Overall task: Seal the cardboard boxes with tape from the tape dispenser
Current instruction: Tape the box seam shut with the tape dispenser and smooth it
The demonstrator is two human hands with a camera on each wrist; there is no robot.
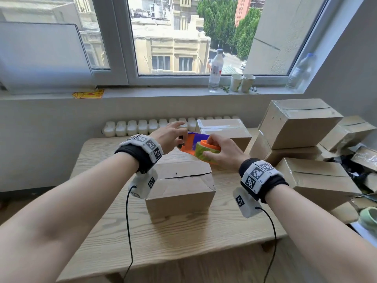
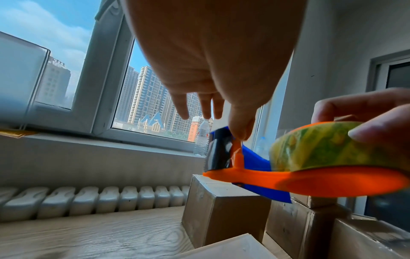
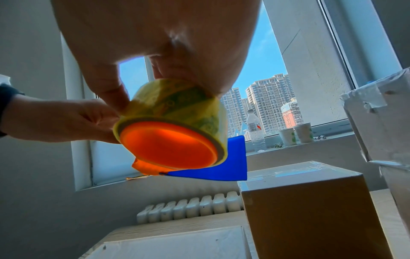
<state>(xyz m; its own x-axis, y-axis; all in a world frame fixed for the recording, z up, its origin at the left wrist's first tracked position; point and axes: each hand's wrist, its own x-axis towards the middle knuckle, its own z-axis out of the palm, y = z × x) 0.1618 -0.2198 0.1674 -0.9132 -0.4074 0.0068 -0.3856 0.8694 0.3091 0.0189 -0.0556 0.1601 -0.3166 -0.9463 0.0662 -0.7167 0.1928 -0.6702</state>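
R hand [image 1: 221, 149] grips tape dispenser [image 1: 201, 149] by roll; L hand [image 1: 170, 137] pinches its front end, above unsealed cardboard box [image 1: 181, 186] on table [image 1: 114, 231].

I count two hands [image 1: 169, 137], one tape dispenser [image 1: 201, 149], two bottles [image 1: 215, 71], two cups [image 1: 236, 82], at least six boxes [image 1: 181, 188].

In the head view the left hand [image 1: 170, 137] covers the front end of the tape dispenser [image 1: 195, 147], so the loose tape end cannot be made out. The right hand [image 1: 221, 149] hides part of the tape roll [image 1: 206, 153]. The right picture edge cuts off the pile of boxes [image 1: 346, 139]. In the left wrist view the counter [image 2: 88, 236] is smeared with blur, and the bottle [image 2: 201, 138] label is too small to read.
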